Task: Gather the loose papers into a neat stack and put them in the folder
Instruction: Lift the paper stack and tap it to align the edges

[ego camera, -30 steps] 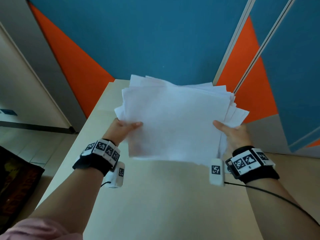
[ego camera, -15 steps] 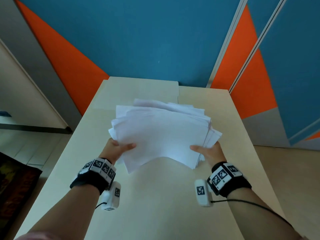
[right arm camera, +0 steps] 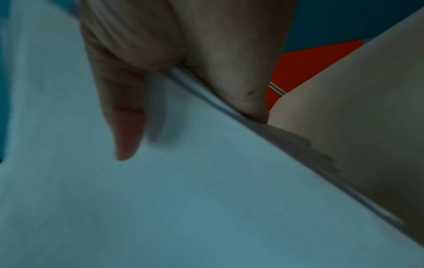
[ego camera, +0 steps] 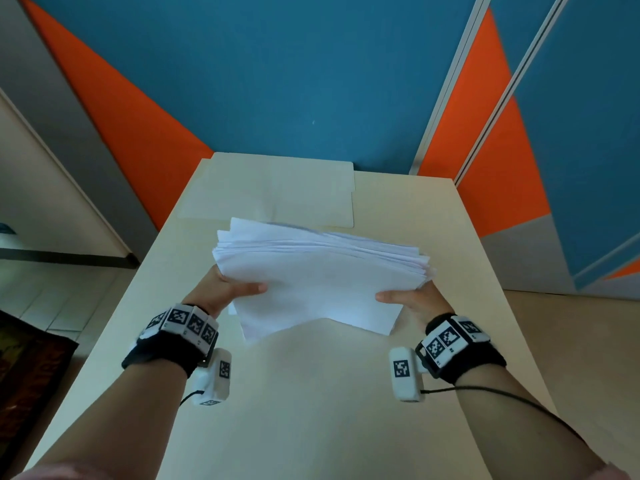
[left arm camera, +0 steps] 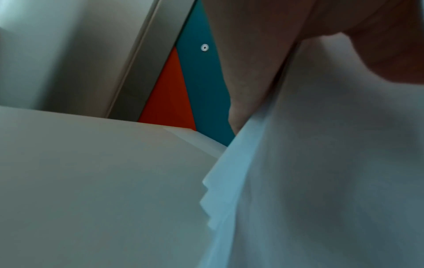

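Thumbs of both the left hand (ego camera: pixel 225 289) and right hand (ego camera: pixel 414 299) pinch the papers (ego camera: pixel 322 282) at mid-frame side edges. Sheets look light, floppy and slippery, so a side grip with fingers beneath seems best.

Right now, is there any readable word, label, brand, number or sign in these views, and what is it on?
No readable text in any view.
Sheets in the paper stack: top one shows blank.
Folder on the table: no label visible.
Wristbands on left hand and right hand: black-and-white square marker patterns only; tiny marks beside them too small to read.
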The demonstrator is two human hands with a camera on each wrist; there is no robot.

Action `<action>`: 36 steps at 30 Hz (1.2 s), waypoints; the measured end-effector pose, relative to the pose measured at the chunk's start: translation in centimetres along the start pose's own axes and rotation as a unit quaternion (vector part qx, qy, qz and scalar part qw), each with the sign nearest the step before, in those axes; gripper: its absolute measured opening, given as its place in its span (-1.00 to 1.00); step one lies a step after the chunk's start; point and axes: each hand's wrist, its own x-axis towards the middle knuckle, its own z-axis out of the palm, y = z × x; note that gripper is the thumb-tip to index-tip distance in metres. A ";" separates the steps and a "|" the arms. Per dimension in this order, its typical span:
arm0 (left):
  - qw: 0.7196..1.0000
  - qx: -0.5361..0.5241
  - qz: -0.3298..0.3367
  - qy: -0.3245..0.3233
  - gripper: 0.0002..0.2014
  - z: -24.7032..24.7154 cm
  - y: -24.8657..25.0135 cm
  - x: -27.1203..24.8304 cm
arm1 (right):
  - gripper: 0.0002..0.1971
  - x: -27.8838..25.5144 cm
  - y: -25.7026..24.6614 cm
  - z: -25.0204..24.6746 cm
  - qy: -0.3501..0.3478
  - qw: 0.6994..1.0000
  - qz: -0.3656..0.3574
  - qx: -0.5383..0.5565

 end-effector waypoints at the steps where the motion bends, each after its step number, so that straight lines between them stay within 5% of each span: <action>1: 1.000 0.001 0.001 0.004 -0.27 0.3 0.1 0.1 | -0.14 0.0 -0.2 0.4 0.013 1.000 -0.007 -0.001; 6: 0.999 -0.008 0.011 0.030 -0.40 0.4 -0.4 -0.2 | -0.63 -0.4 -0.1 0.0 0.044 0.999 -0.010 -0.017; 14: 0.993 -0.016 0.083 0.086 -0.61 0.7 0.1 -0.7 | -0.43 -0.6 -0.6 1.1 0.070 0.995 -0.074 0.021; 18: 0.996 -0.002 0.041 0.076 -0.51 0.2 -1.3 -0.7 | -0.50 -0.8 0.0 1.3 0.043 0.998 -0.011 -0.042; 22: 0.995 0.016 -0.008 0.096 -0.70 0.4 -1.9 -0.4 | -0.61 0.2 0.5 1.2 0.057 0.991 0.059 -0.101; 25: 0.992 0.046 -0.018 0.113 -0.90 0.6 -1.4 -0.5 | -0.36 0.9 0.4 1.8 0.078 0.978 0.136 -0.135; 30: 0.984 0.009 0.020 0.179 -0.86 1.1 0.9 -0.7 | -0.79 -0.4 -2.0 1.1 0.020 0.995 0.009 -0.099; 34: 0.980 -0.039 0.022 0.196 -0.93 0.6 1.5 -1.0 | -0.87 -0.8 -2.6 0.5 -0.022 0.993 0.023 -0.116; 36: 0.976 -0.076 0.011 0.205 -0.97 0.4 1.2 -1.1 | -0.74 -1.3 -2.4 -0.1 -0.004 0.998 0.021 -0.058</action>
